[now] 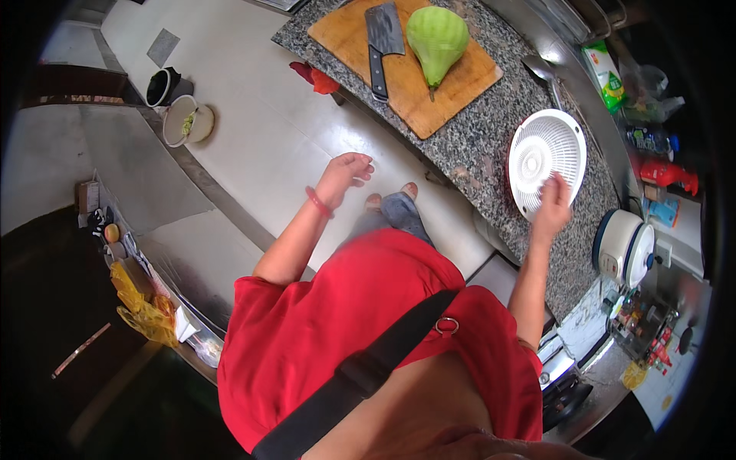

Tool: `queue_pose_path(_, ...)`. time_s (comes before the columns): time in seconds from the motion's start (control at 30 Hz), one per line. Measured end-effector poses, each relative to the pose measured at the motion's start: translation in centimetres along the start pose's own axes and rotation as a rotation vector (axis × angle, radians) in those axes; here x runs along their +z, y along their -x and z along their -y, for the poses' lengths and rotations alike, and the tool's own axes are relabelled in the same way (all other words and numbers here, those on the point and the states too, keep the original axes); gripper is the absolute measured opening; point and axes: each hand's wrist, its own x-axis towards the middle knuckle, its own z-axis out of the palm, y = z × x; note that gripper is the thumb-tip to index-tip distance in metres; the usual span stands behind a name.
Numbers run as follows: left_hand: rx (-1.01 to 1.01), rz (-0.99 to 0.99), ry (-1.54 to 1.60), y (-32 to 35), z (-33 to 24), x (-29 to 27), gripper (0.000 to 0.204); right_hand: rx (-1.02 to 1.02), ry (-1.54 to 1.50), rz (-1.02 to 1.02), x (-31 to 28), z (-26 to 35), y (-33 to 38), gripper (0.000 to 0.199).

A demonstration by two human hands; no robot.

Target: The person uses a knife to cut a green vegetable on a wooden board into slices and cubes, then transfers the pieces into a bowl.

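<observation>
My right hand is over the near rim of a white plastic colander, which rests on the speckled stone counter. Its fingers are blurred, so whether they grip the rim cannot be made out. My left hand, with a reddish bangle at the wrist, hangs over the floor holding nothing, its fingers loosely bent and apart. Farther off on the counter is a wooden cutting board. On it lie a pale green, pear-shaped gourd and a cleaver with a black handle.
A metal spoon lies beyond the colander. A white rice cooker stands at the right. Something red shows at the counter's left edge. Two bins, one pale and one dark-lined, stand on the floor at the far left.
</observation>
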Motion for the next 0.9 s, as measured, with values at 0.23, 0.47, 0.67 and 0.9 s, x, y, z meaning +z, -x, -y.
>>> queue_pose_path(0.23, 0.061, 0.010, -0.065, -1.2, -5.9, -0.5, 0.024, -0.342, 0.253, 0.490, 18.9, 4.1, -4.8, 0.027)
queue_pose_path(0.47, 0.020, 0.078, -0.090, -3.4, -8.6, -4.8, 0.026, -0.294, 0.707, 0.425, 29.3, 5.5, -11.3, 0.048)
queue_pose_path(0.67, 0.009, 0.333, -0.354, -8.5, -16.0, -9.2, 0.032, 0.020, 0.747, 0.326, 33.3, 4.4, -14.2, 0.043)
queue_pose_path(0.9, 0.015, 0.625, -0.707, -16.3, -26.7, -10.9, 0.039, 0.391, -0.241, 0.304, 26.6, 12.6, -12.3, 0.048)
